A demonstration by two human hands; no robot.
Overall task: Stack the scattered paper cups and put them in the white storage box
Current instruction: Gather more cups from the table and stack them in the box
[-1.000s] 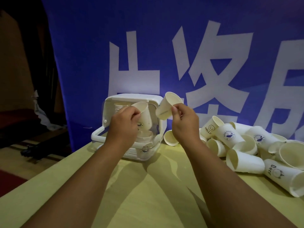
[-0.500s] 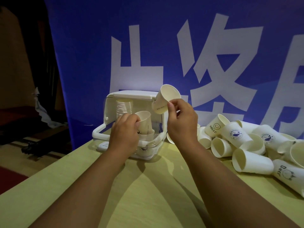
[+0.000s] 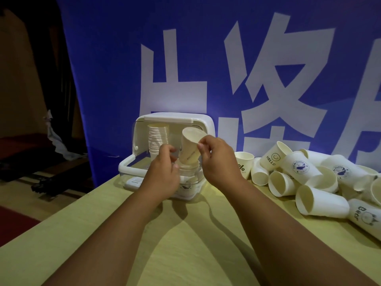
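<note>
Between left hand (image 3: 162, 174) and right hand (image 3: 218, 162), at the white storage box (image 3: 175, 120), a tilted paper cup (image 3: 190, 147), pinched by the right hand, meets a short stack (image 3: 188, 169). Left fingers curl; whether they grip anything cannot be told. Risk: the tilt jams the cup or topples the stack. Scattered cups (image 3: 321, 182) lie right of the right hand on the tabletop (image 3: 185, 234).

Storage box (image 3: 208, 124) mouth: blocked by left hand (image 3: 162, 178), right hand (image 3: 218, 162) and its paper cup (image 3: 190, 147); cup stack (image 3: 158, 137) inside left. Loose cups (image 3: 305, 168) crowd the right; near tabletop (image 3: 185, 244) open.

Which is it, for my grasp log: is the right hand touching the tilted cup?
Touching. The head view shows the right hand pinching the tilted cup by its side.
</note>
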